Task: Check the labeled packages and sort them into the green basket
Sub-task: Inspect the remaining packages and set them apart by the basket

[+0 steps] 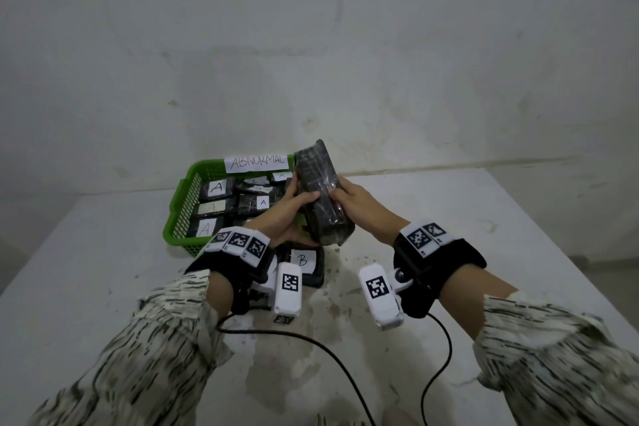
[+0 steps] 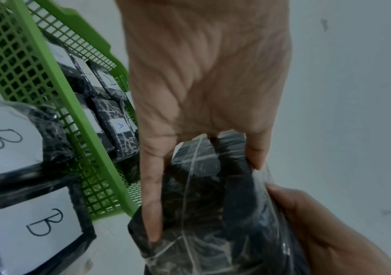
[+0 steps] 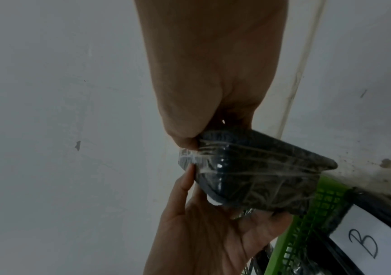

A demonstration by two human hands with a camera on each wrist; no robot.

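Note:
Both hands hold one black package (image 1: 321, 197) wrapped in clear film, tilted up on its edge just right of the green basket (image 1: 179, 204). My left hand (image 1: 294, 207) grips its near left side, thumb on top and fingers underneath. On the right side, the right hand (image 1: 349, 197) pinches it. No label shows on the held package (image 2: 201, 204) (image 3: 260, 173). In the left wrist view the left hand (image 2: 201, 93) lays a finger along the film. The right hand (image 3: 213, 74) pinches the film at a corner. The basket carries an "ABNORMAL" sign (image 1: 257, 162) and holds several packages marked A (image 1: 216, 187).
A package marked B (image 1: 302, 259) lies on the white table (image 1: 484, 218) below my left wrist; the left wrist view shows two B packages (image 2: 32, 223) (image 2: 6, 139) beside the basket wall (image 2: 56, 78). Black cables (image 1: 345, 373) trail toward the near table edge. A wall stands close behind.

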